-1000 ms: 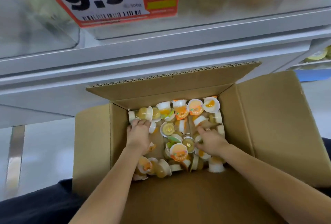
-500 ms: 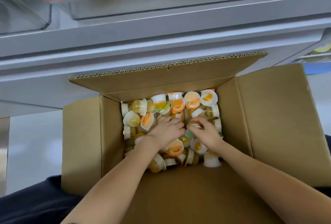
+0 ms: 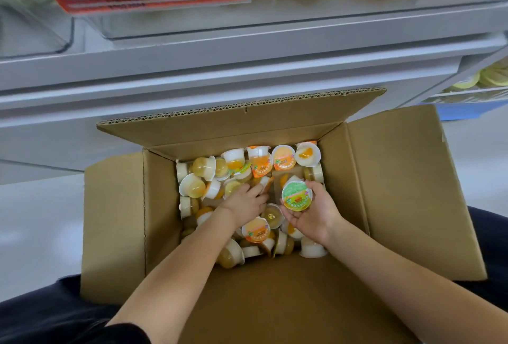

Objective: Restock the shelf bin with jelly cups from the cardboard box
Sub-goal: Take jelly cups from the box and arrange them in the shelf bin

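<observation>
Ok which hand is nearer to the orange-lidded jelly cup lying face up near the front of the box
Left. The left hand lies just above the orange-lidded jelly cup, its wrist almost over it. The right hand, cradling a green-lidded jelly cup, sits a little further off, to the cup's right.

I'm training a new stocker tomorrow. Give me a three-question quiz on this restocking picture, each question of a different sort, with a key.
1. True or false: the right hand holds a green-lidded cup.
2. Where is the left hand?
A. on the price tag
B. among the cups in the box
C. on the shelf
3. Fill in: the box's flaps are ____.

Key: 1 true; 2 B; 3 open.
</observation>
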